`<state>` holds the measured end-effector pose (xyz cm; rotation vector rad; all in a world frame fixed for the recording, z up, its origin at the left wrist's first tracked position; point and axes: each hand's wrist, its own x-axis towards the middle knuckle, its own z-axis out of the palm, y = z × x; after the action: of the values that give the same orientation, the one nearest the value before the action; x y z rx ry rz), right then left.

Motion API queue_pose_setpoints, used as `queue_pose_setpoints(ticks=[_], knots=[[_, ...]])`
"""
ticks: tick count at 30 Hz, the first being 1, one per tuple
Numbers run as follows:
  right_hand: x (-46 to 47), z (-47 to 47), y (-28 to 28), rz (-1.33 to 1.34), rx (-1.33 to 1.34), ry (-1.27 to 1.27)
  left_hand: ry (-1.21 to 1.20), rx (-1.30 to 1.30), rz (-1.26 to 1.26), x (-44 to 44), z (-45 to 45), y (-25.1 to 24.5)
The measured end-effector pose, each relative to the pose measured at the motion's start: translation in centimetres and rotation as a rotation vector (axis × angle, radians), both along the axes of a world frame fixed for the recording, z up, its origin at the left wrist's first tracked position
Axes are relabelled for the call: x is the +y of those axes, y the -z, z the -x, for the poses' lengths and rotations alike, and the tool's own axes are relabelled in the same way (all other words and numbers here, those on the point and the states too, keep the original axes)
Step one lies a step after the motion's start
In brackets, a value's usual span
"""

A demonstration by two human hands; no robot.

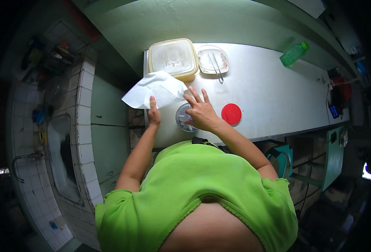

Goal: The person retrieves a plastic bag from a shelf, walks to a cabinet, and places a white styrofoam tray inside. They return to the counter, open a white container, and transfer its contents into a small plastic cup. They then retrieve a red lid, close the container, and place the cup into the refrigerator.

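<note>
My left hand holds a white textured paper towel, its thumb on top and the other fingers hidden beneath. The sheet spreads out in front of a lidded plastic food container. My right hand hovers with its fingers apart over the right side of a round clear container, which has some clear pieces inside; its fingertips lie near the towel's right corner, and whether they touch it I cannot tell. To the right of this hand, a round red lid lies flat on the white table.
The lidded food container stands at the table's back left. Beside it, metal tongs rest across a covered dish. A green bottle is at the back right. A tiled sink lies left, and a teal chair right.
</note>
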<state>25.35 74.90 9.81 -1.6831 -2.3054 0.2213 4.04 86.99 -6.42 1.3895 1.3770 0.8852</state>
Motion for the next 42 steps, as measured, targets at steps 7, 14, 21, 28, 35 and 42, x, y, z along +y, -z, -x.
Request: queue_pose_setpoints(ticks=[7, 14, 21, 28, 35, 42], knots=[[0.2, -0.4, -0.2, 0.0, 0.053, 0.003, -0.106, -0.696, 0.124, -0.4, -0.3, -11.9], [-1.5, -3.6, -6.0, -0.061, 0.096, -0.049, 0.003, -0.674, 0.143, -0.6, -2.7, -15.4], [-1.7, -4.3, -9.0, -0.56, 1.579, 0.361, -0.006, -0.909, 0.003, -0.4, -8.0, -17.6], [1.0, 0.2, -3.1, 0.044, 1.668, 0.289, 0.015, -1.156, 0.005, -2.0, -13.6, -21.7], [1.3, -0.2, -4.1, 0.141, 1.679, 0.202, 0.107, -0.842, 0.261, -3.5, -12.7, -22.6], [2.0, 0.2, -6.6, -0.101, 1.729, 0.158, 0.346, -1.009, 0.176, -3.4, -12.4, -23.5]])
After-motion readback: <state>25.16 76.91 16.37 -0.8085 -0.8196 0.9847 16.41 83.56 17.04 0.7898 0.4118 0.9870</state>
